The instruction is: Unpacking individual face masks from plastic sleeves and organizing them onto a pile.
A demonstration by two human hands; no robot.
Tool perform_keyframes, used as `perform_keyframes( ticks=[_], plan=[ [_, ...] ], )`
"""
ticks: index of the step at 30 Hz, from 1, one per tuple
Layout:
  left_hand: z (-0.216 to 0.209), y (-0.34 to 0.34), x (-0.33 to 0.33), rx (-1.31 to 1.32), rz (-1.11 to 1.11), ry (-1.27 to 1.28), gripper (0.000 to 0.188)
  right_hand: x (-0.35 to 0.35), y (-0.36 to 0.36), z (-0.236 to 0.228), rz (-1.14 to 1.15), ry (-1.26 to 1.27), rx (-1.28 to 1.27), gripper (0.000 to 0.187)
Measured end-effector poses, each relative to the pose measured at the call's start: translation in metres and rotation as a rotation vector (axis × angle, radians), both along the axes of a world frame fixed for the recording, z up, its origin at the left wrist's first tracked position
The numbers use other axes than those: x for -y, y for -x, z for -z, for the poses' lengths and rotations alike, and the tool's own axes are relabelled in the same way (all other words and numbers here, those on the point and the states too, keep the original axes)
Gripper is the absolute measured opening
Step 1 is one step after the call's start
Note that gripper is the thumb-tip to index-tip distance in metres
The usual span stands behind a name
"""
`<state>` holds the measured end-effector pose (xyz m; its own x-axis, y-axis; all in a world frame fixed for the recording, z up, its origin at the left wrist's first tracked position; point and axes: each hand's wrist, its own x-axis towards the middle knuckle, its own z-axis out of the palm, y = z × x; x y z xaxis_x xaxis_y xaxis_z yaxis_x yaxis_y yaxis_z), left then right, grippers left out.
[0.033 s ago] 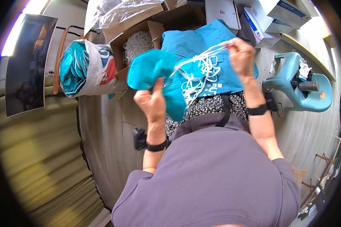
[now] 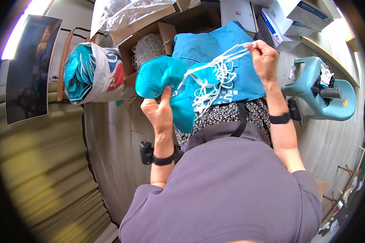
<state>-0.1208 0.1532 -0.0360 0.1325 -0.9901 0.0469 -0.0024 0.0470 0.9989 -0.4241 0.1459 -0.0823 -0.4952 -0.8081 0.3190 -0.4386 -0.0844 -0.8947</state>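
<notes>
My left hand [image 2: 157,112] is closed on a teal cup-shaped face mask [image 2: 160,73], thumb on top, left of my lap. White elastic straps [image 2: 215,62] stretch from it toward my right hand [image 2: 266,62], whose fingers are pinched on their far end. A second teal piece [image 2: 183,115] hangs just below the mask; whether my left hand grips it too, I cannot tell. Over my lap lies a blue apron [image 2: 198,48] with white print. On it rest another teal piece [image 2: 198,75] and a tangle of white straps [image 2: 207,97].
At the left stands a white bag [image 2: 105,73] packed with teal masks. Behind it, a cardboard box [image 2: 127,60] holds a heap of white straps [image 2: 148,50]. A blue plastic stool [image 2: 312,101] with a dark cylinder [image 2: 330,92] is at the right, below white boxes [image 2: 292,22].
My right hand has moved a little to the right, drawing the straps out further. My left hand has shifted slightly left with the mask, and the lower teal piece has swung left.
</notes>
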Motion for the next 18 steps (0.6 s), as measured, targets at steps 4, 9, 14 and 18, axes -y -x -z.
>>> perform_keyframes(
  ticks=[4, 9, 14, 18],
  plan=[
    [0.015, -0.01, 0.013, -0.197, 0.52, -0.311, 0.012, 0.002, -0.037, -0.005, -0.445, -0.007, 0.017, 0.013],
    [0.007, 0.003, 0.016, -0.603, 0.644, -0.453, 0.011, 0.001, -0.054, -0.014, -0.45, -0.336, -0.052, 0.058],
    [0.018, 0.012, 0.018, -0.58, 0.772, -0.649, 0.014, -0.009, -0.073, -0.011, -0.881, 0.001, 0.671, 0.063],
    [0.006, 0.023, 0.008, -0.367, 0.689, -0.648, 0.019, -0.016, -0.067, -0.001, -0.839, -0.038, 0.214, 0.035]
  ],
)
